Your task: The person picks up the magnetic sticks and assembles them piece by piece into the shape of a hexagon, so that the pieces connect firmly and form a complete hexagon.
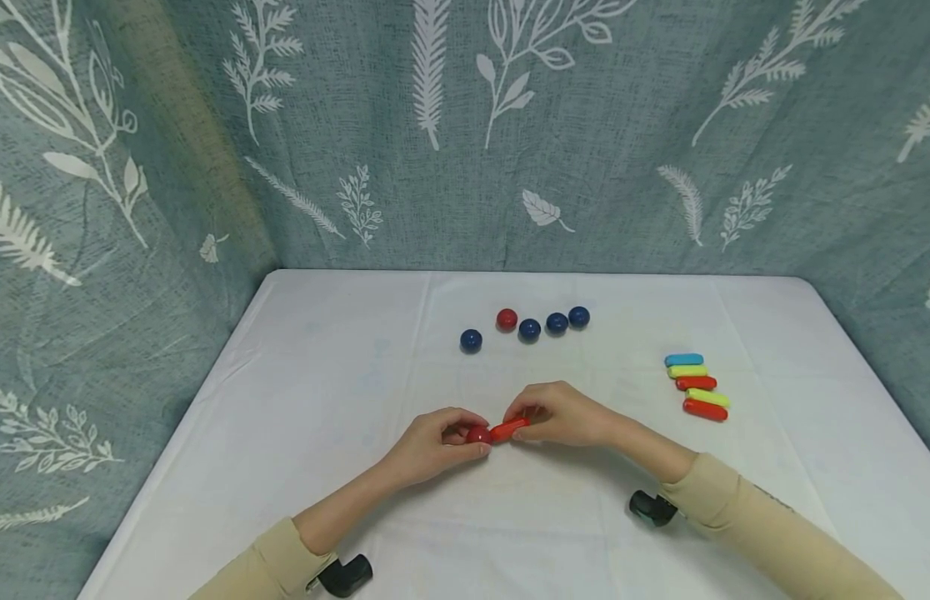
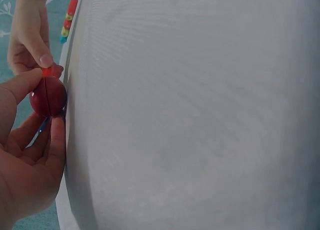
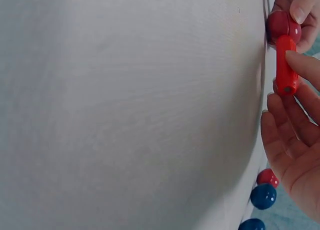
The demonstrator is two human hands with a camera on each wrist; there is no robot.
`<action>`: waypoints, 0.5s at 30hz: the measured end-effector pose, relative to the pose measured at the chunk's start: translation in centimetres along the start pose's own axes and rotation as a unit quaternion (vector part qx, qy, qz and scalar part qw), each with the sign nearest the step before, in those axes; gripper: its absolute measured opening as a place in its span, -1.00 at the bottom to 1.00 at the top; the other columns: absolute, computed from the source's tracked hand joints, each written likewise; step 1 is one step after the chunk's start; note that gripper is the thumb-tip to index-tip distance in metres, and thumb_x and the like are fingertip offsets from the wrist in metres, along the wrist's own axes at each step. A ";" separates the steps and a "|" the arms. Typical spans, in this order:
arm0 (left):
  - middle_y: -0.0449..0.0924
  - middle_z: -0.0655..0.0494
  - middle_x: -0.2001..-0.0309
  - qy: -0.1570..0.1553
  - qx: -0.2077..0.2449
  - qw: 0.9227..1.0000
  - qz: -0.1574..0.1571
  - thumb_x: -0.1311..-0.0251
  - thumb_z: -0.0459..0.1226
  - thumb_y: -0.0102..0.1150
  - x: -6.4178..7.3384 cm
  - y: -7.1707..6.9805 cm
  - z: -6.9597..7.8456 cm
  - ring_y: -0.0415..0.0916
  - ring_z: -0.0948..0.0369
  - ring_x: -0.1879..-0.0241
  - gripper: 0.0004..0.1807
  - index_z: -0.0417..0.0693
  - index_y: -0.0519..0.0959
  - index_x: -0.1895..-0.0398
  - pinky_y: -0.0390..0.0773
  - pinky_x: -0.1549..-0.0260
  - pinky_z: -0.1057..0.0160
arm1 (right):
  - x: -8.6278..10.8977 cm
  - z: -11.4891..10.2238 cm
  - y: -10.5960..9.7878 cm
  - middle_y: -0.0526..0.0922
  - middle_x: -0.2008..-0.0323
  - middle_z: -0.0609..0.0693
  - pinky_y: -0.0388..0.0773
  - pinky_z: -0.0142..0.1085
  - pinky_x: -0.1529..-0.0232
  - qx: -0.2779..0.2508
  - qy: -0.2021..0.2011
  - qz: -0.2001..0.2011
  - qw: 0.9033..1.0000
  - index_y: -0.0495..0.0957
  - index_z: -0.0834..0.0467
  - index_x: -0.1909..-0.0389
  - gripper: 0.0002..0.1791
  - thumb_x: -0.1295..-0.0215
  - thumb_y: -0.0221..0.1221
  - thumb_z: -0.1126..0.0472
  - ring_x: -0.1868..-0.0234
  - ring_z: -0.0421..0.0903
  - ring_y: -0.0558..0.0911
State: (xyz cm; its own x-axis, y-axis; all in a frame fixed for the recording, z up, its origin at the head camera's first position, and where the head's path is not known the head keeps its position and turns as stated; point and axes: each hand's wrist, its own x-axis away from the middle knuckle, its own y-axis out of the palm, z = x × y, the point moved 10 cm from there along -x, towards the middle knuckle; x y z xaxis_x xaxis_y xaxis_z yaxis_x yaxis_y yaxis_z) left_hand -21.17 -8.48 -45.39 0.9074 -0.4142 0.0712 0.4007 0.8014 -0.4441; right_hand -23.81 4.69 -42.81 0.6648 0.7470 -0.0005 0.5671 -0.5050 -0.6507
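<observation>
My left hand pinches a dark red ball between thumb and fingers, just above the white cloth. A seam line runs round the ball in the left wrist view. In my right hand is a bright red rod, gripped by thumb and fingertips. One end of the rod touches the ball; its other end shows a small dark spot in the right wrist view. Whether the rod and ball are joined I cannot tell.
Several blue balls and a red ball lie in a loose row beyond the hands. To the right, red rods, yellow rods and a blue rod form a stack-like column. A patterned green curtain stands behind the table.
</observation>
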 end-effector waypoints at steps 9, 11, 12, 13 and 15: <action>0.62 0.16 0.21 -0.005 -0.002 1.000 0.002 -0.13 -0.20 0.38 0.0 -0.1 0.0 0.56 0.24 0.22 -0.66 -0.09 0.64 0.03 0.54 0.17 0.37 | 0.5 1.2 -2.0 0.68 0.21 -0.16 0.55 -0.30 0.10 -0.012 0.010 0.036 0.999 0.67 0.09 0.12 -0.82 -0.27 0.28 0.22 0.19 -0.21 0.60; 0.62 0.16 0.21 -0.006 -0.002 1.000 0.002 -0.13 -0.19 0.39 0.0 -0.1 0.0 0.55 0.24 0.22 -0.66 -0.08 0.64 0.03 0.54 0.17 0.36 | 0.7 1.9 -3.7 0.68 0.20 -0.11 0.56 -0.28 0.10 -0.004 0.020 0.076 0.997 0.67 0.12 0.10 -0.82 -0.29 0.25 0.24 0.18 -0.17 0.60; 0.61 0.16 0.21 -0.007 -0.001 1.000 0.001 -0.13 -0.19 0.39 0.0 -0.1 0.0 0.55 0.24 0.22 -0.66 -0.07 0.64 0.03 0.54 0.17 0.36 | 0.8 2.3 -4.7 0.68 0.20 -0.08 0.56 -0.26 0.11 0.000 0.025 0.101 0.995 0.67 0.15 0.09 -0.81 -0.30 0.24 0.25 0.18 -0.15 0.60; 0.61 0.17 0.21 -0.008 -0.001 1.000 0.001 -0.13 -0.19 0.39 0.0 0.0 -0.1 0.54 0.24 0.22 -0.66 -0.07 0.64 0.03 0.54 0.17 0.36 | 1.0 2.8 -5.7 0.68 0.19 -0.04 0.56 -0.25 0.10 0.004 0.035 0.127 0.991 0.66 0.17 0.08 -0.80 -0.30 0.24 0.26 0.18 -0.12 0.60; 0.61 0.16 0.21 -0.007 -0.001 1.000 0.000 -0.13 -0.18 0.39 0.0 0.0 -0.1 0.53 0.23 0.22 -0.65 -0.07 0.64 0.03 0.54 0.17 0.36 | 1.5 4.0 -7.9 0.67 0.16 0.04 0.57 -0.21 0.09 0.009 0.061 0.182 0.981 0.65 0.21 0.06 -0.79 -0.32 0.22 0.27 0.18 -0.06 0.61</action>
State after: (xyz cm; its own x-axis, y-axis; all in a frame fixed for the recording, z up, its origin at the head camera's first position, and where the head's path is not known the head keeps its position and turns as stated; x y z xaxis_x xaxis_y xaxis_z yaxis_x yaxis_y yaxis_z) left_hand -21.17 -8.53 -45.48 0.9087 -0.4090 0.0836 0.4011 0.7998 -0.4466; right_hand -29.21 11.50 -40.72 0.8752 0.4615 -0.1451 0.2737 -0.7197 -0.6381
